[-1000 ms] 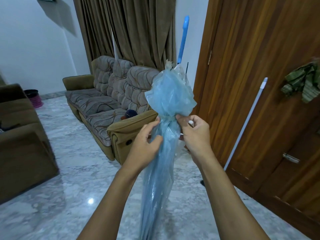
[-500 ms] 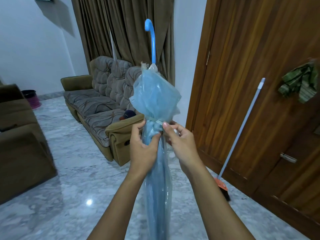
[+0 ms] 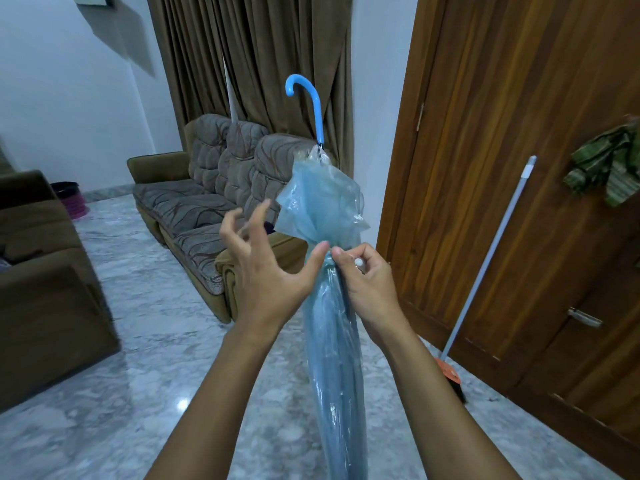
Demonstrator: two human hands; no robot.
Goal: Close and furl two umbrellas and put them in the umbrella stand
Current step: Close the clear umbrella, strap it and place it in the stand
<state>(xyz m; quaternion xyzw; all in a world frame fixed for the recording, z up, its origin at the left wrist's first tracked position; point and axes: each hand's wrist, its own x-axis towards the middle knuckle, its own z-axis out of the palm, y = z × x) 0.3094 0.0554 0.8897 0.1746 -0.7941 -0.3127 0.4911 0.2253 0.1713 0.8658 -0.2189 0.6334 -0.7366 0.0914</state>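
Note:
A translucent light-blue umbrella (image 3: 332, 341) stands furled in front of me, its blue hooked handle (image 3: 310, 105) pointing up and its canopy rim flaring above a cinched waist. My right hand (image 3: 363, 289) pinches the closing strap with its white snap at that waist. Just left of the umbrella, my left hand (image 3: 266, 268) has its fingers spread and loosely curved, and only the thumb tip touches the cinched fabric. The lower end of the umbrella runs out of the frame. No second umbrella and no stand are visible.
A brown patterned sofa (image 3: 207, 209) stands behind the umbrella, with another brown sofa (image 3: 45, 282) at left. Wooden doors (image 3: 502, 168) fill the right side; a broom (image 3: 491, 258) leans on them and a green cloth (image 3: 609, 164) hangs there. The floor is grey marble.
My left hand has let go of the furled canopy and opened, fingers spreading to the left. The umbrella has tilted so the hooked handle shows higher. My right hand keeps its pinch at the strap.

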